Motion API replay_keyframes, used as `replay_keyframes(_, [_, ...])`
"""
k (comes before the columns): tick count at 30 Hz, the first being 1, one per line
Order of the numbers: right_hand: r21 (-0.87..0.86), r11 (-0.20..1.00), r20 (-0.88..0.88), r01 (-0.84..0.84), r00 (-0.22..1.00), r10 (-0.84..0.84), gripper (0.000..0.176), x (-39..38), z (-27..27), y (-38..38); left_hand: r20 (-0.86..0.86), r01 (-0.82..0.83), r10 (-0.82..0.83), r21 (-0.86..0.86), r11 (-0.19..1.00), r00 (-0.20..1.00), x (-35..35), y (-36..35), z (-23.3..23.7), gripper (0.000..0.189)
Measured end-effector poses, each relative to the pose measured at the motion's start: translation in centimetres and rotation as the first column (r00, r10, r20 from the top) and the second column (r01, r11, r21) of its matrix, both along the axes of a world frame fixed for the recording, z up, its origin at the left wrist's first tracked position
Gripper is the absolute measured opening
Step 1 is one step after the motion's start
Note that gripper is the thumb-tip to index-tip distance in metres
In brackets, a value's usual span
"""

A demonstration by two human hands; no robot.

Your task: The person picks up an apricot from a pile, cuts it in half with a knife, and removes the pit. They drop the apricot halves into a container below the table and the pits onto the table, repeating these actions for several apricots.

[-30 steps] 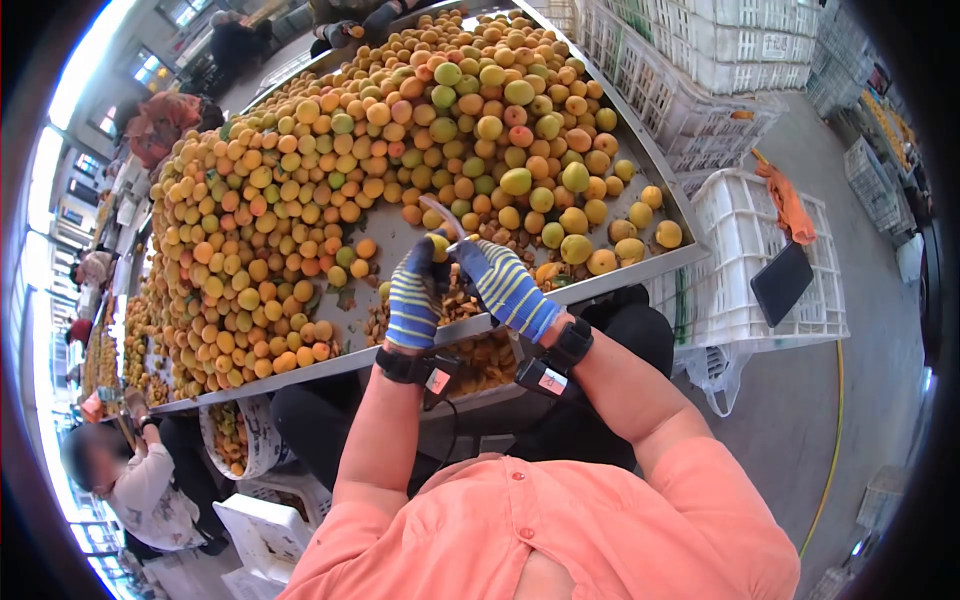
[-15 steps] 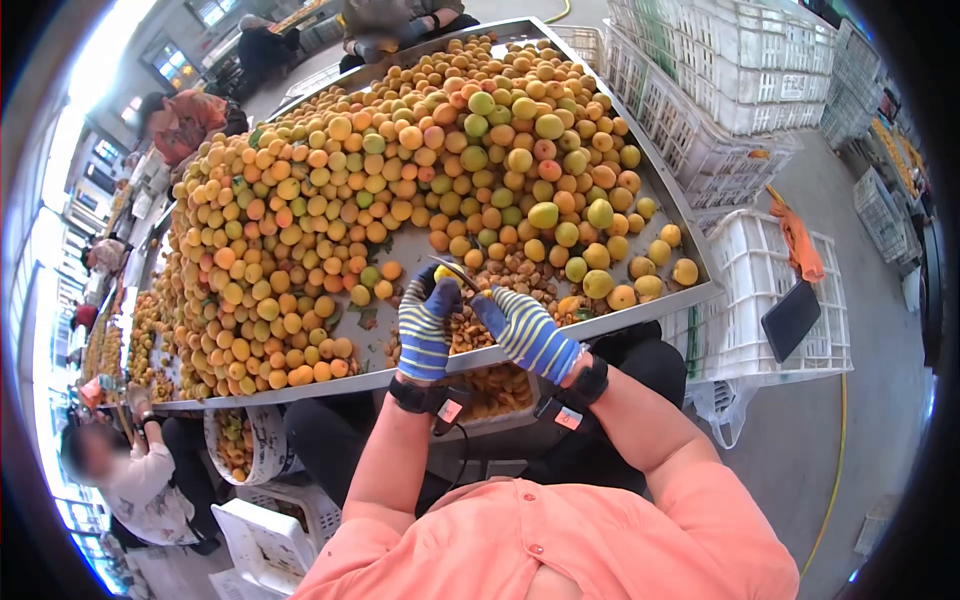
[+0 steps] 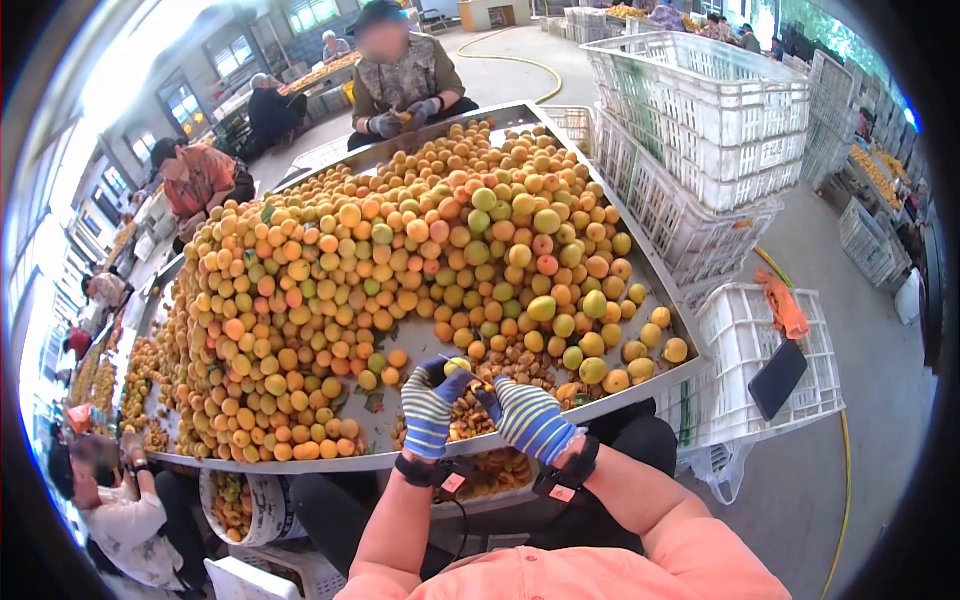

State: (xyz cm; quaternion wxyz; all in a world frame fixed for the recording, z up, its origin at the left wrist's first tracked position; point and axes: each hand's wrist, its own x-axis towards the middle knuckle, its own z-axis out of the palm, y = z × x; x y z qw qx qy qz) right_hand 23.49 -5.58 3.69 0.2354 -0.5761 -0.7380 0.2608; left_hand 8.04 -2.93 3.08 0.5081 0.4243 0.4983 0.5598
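My left hand (image 3: 428, 412), in a blue and yellow striped glove with dark fingers, is closed around a yellow apricot (image 3: 457, 366). Close to its right, my right hand (image 3: 530, 415) wears a matching glove and has its fingers closed on a small knife, whose blade barely shows now. Both hands are over the near edge of a metal table (image 3: 682, 322). Beneath and behind them lies a heap of split apricot pieces (image 3: 520, 368). A large pile of whole apricots (image 3: 330, 290), orange, yellow and some greenish, covers much of the table.
White plastic crates (image 3: 700, 110) are stacked at the right. A nearer crate (image 3: 770, 370) carries a dark tablet (image 3: 777, 380) and an orange glove (image 3: 782, 305). A tub of cut fruit (image 3: 490, 475) sits below the table edge, a bucket (image 3: 265, 505) to the left. Co-workers sit around.
My view has tilted up, showing more of the person across the table. My hands stay close together with the apricot; the knife blade, plain across the apricot before, is now mostly hidden.
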Motion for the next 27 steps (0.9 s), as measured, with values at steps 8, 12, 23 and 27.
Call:
replay_keyframes(8, [0.007, 1.000, -0.087, 0.003, 0.996, -0.002, 0.036, -1.3, -0.7, 0.3, -0.019, 0.092, -0.097, -0.161, 0.983, 0.995, -0.7, 0.0, -1.1, 0.031])
replay_keyframes(12, [-0.040, 0.999, -0.122, -0.026, 0.992, 0.021, 0.034, -2.1, -1.4, 0.6, 0.071, 0.109, -0.095, -0.220, 0.969, 0.993, -1.5, 0.1, -1.6, 0.027])
replay_keyframes(23, [-0.500, 0.793, -0.699, -0.348, 0.703, -0.133, 0.049, -5.4, -0.3, 1.0, 0.036, 0.122, -0.117, -0.205, 0.971, 0.993, -5.1, 0.3, -3.6, 0.027])
replay_keyframes(27, [-0.096, 0.965, -0.613, -0.244, 0.779, 0.136, 0.045, -6.8, -2.3, 1.7, 0.118, 0.131, -0.109, -0.189, 0.973, 0.987, -6.3, 0.6, -4.4, 0.029])
